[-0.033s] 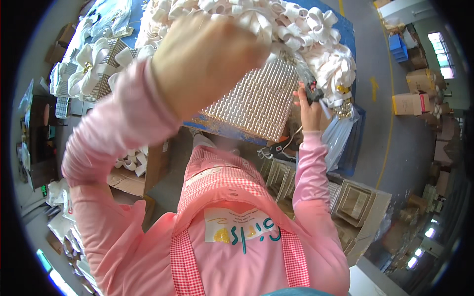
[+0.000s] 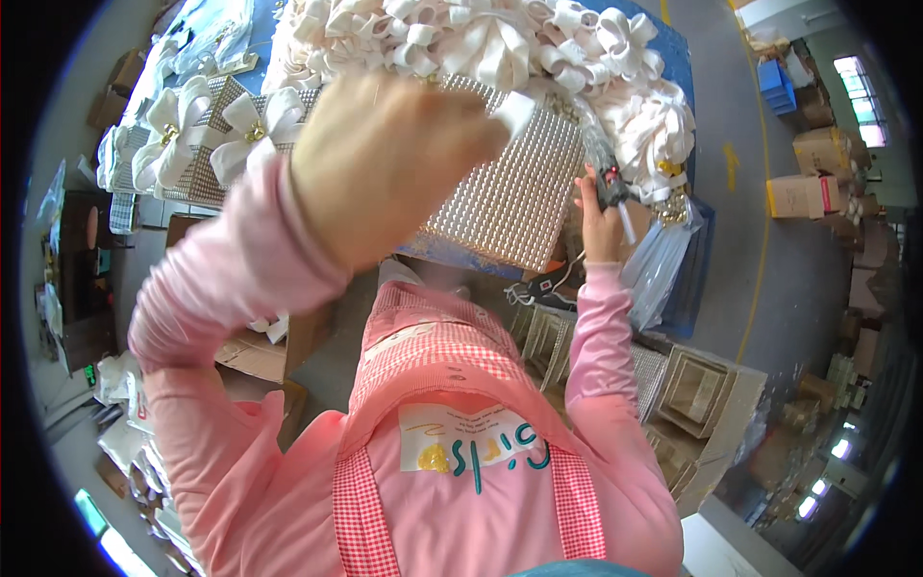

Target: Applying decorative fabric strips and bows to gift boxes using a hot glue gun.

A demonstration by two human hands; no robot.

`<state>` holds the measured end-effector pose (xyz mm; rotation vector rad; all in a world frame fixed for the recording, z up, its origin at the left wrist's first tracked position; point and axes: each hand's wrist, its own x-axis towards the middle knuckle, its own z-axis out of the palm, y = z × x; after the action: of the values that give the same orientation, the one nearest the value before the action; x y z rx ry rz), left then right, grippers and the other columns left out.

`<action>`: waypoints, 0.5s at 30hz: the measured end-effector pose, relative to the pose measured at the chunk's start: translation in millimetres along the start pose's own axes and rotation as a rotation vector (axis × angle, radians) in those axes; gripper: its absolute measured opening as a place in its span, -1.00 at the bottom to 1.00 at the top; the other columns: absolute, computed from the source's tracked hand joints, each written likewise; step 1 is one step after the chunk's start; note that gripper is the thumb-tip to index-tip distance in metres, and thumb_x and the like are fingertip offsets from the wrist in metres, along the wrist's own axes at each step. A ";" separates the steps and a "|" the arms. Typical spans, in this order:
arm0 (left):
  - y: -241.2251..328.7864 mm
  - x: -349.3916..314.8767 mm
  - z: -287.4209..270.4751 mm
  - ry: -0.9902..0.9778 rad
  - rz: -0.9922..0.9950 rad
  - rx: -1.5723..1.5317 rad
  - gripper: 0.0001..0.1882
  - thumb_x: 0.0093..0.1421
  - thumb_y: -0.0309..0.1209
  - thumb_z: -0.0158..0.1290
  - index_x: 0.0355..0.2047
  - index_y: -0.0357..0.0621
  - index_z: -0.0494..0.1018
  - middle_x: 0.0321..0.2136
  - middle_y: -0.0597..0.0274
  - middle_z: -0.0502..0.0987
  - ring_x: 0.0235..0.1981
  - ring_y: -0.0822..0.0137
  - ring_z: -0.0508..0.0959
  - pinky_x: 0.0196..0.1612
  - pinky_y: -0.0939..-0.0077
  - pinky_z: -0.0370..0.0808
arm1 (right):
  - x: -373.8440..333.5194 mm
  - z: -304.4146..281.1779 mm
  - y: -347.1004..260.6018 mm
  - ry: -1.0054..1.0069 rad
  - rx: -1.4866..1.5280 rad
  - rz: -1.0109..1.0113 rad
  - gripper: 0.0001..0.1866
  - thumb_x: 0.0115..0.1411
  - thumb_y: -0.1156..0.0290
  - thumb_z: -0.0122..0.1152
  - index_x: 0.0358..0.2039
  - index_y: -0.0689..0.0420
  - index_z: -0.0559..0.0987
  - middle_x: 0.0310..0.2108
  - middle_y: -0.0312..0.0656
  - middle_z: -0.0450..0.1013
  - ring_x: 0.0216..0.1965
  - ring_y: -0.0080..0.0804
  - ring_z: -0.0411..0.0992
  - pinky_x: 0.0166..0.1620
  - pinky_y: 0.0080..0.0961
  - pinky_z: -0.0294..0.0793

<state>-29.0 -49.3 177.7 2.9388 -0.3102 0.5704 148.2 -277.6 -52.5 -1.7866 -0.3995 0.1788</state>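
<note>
My left hand (image 2: 404,144), closed and blurred by motion, is raised over the box covered in pearly beads (image 2: 514,197). A short white ribbon piece (image 2: 519,112) sticks out at its fingertips; the rest of the piece is hidden. At the box's right side, my right hand (image 2: 602,226) is wrapped round a dark glue gun (image 2: 611,188) with a pale glue stick at its rear. Two finished boxes with a white bow (image 2: 255,133) and another white bow (image 2: 171,133) stand left of my left hand.
Heaps of white ribbon loops (image 2: 481,43) cover the far part of the blue table (image 2: 673,48). Clear plastic bags (image 2: 659,264) hang at its right edge. Cardboard with nested frames (image 2: 697,389) stands low on the right, and an open carton (image 2: 308,337) low on the left.
My left hand has come down and nearer to me, baring more of the ribbon heap and the white piece at its fingertips. My right hand with the glue gun has barely shifted.
</note>
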 end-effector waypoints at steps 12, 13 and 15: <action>85.6 -99.7 122.2 -0.291 -0.085 -0.097 -0.87 -0.11 -0.43 0.02 -0.50 -0.12 0.36 -0.60 0.32 0.32 -0.60 0.42 0.44 -0.58 0.54 0.40 | -69.4 34.1 20.5 0.297 -0.254 -0.161 -0.73 0.07 0.31 0.23 -0.39 0.25 0.41 -0.52 -0.11 0.46 -0.50 -0.31 0.42 -0.38 -0.43 0.37; 85.8 -104.0 131.8 -0.309 -0.096 -0.110 -0.88 -0.11 -0.43 0.02 -0.49 -0.12 0.36 -0.59 0.31 0.33 -0.59 0.41 0.45 -0.57 0.52 0.41 | -70.0 33.9 22.0 0.301 -0.255 -0.161 -0.73 0.07 0.31 0.23 -0.39 0.25 0.41 -0.52 -0.11 0.46 -0.50 -0.31 0.42 -0.38 -0.43 0.37; 85.6 -112.2 149.6 -0.356 -0.123 -0.139 -0.87 -0.09 -0.42 0.02 -0.47 -0.11 0.38 -0.58 0.31 0.36 -0.56 0.37 0.48 -0.55 0.47 0.42 | -70.6 32.8 26.0 0.301 -0.283 -0.167 -0.71 0.07 0.28 0.23 -0.39 0.24 0.40 -0.54 -0.08 0.45 -0.52 -0.29 0.41 -0.40 -0.41 0.36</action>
<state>-97.0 -137.6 4.9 2.8839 -0.1922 0.0054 76.4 -278.6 -92.3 -2.0082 -0.3668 -0.2745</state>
